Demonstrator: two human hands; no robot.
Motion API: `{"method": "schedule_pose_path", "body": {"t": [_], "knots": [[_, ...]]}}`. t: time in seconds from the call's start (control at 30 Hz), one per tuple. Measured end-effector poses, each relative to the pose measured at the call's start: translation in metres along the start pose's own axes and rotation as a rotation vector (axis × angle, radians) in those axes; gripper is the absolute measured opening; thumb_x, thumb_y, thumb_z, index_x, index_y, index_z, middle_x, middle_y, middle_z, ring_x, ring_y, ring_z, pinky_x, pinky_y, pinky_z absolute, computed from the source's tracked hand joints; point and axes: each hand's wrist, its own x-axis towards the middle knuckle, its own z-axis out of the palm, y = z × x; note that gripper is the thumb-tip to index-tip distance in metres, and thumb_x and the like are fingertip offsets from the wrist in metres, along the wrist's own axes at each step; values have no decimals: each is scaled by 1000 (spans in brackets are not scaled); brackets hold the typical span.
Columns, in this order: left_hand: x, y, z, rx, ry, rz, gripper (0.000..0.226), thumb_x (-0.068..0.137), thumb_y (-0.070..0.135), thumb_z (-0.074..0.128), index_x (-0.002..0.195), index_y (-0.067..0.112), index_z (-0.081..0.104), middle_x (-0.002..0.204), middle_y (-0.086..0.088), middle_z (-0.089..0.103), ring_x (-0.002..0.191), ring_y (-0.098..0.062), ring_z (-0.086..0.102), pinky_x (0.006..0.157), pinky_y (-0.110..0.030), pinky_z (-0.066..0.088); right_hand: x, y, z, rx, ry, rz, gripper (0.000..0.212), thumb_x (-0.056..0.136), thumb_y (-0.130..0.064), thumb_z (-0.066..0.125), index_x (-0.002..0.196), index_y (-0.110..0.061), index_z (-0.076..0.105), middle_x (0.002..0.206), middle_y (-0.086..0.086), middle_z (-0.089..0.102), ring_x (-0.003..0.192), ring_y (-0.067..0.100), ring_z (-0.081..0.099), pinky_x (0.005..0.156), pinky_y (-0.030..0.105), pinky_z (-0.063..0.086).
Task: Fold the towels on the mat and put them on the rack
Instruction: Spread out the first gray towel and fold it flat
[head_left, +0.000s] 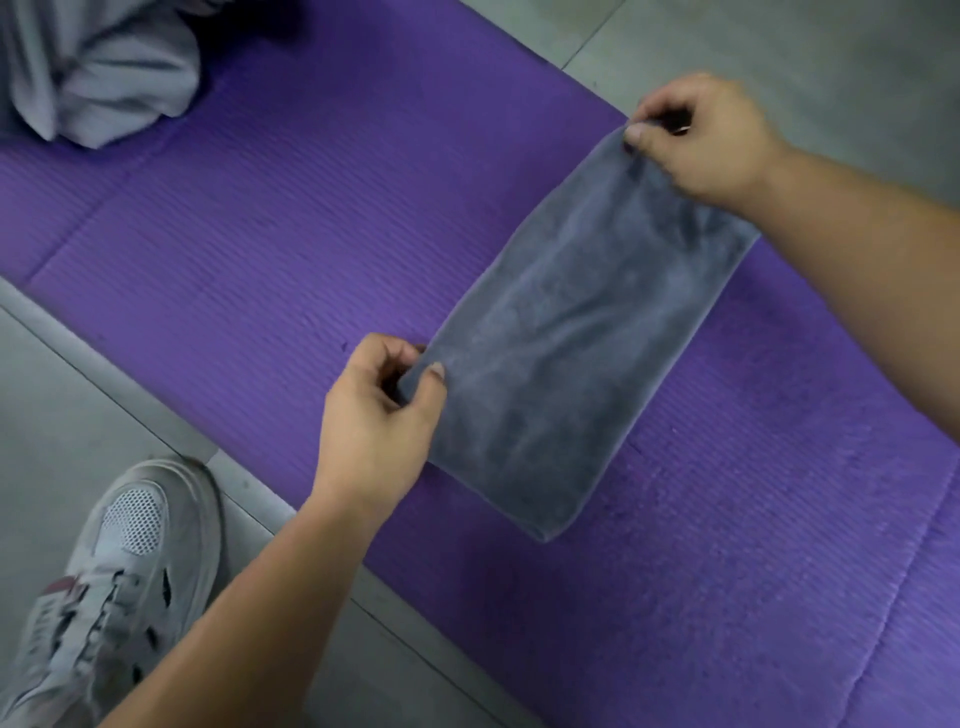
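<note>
A grey towel (566, 332), folded into a long rectangle, hangs stretched between my hands just above the purple mat (260, 249). My left hand (379, 415) pinches its near left corner between thumb and fingers. My right hand (701, 140) pinches the far corner at the mat's far edge. The towel's lower end touches or hovers close to the mat. A pile of light grey cloth (98, 67) lies crumpled on the mat at the top left. No rack is in view.
The mat runs diagonally over a grey tiled floor (62, 415). My white mesh sneaker (104, 597) stands on the floor at the bottom left, beside the mat's near edge.
</note>
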Motion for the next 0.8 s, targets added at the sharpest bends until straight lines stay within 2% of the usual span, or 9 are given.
{"method": "schedule_pose_path", "body": {"t": [0.07,0.2,0.33,0.43,0.5,0.57,0.67,0.73,0.8], "knots": [[-9,1,0,-47,-76,53,10,90,18,72,88,19,62,103,19,73,96,4,68,74,-20,56,-6,4,-3,62,32,54,34,93,-46,59,102,-16,74,100,0,70,92,11,63,85,26,48],[-45,-14,22,102,-222,272,11,85,26,74,84,30,64,136,19,59,141,0,41,115,-32,38,-44,27,-10,232,153,157,53,84,-59,58,96,-10,74,90,3,70,81,10,61,78,28,49],[-83,-29,58,264,-241,324,11,86,32,74,80,31,66,146,14,55,148,-2,30,124,-50,21,-90,56,-6,289,164,246,49,81,-58,63,95,-13,73,96,1,67,79,2,57,82,22,47],[-101,-31,79,315,-202,359,13,87,33,77,80,33,66,147,12,54,149,-4,28,125,-48,15,-114,76,1,178,111,270,24,87,-47,70,96,-25,72,112,-3,65,98,2,56,82,3,38],[-108,-34,90,406,-182,393,12,88,37,74,79,34,67,151,8,50,151,-8,26,125,-44,9,-122,84,6,131,81,281,32,86,-49,72,106,-24,72,124,-4,62,110,1,53,89,0,32],[-112,-39,96,536,-203,386,16,92,45,64,82,33,69,157,4,42,152,-13,21,125,-43,7,-128,88,11,65,31,279,53,80,-62,67,118,-25,69,134,-7,59,128,10,47,106,15,31],[-104,-41,93,656,-193,432,25,93,49,54,94,28,67,153,0,44,144,-20,34,117,-52,25,-134,84,17,-68,-46,293,66,79,-71,59,129,-28,61,146,-9,49,148,27,23,120,45,25],[-91,-39,90,717,-157,455,35,92,50,52,113,24,61,155,-5,40,144,-25,36,113,-52,29,-134,71,17,-110,-59,318,58,86,-64,60,131,-28,56,155,-6,39,152,29,10,120,53,21],[-77,-38,90,837,-194,456,57,93,55,46,141,23,47,166,-10,23,155,-28,16,121,-52,18,-134,56,19,-178,-48,264,59,89,-60,58,139,-28,49,165,-1,22,154,30,0,121,54,15]]}}
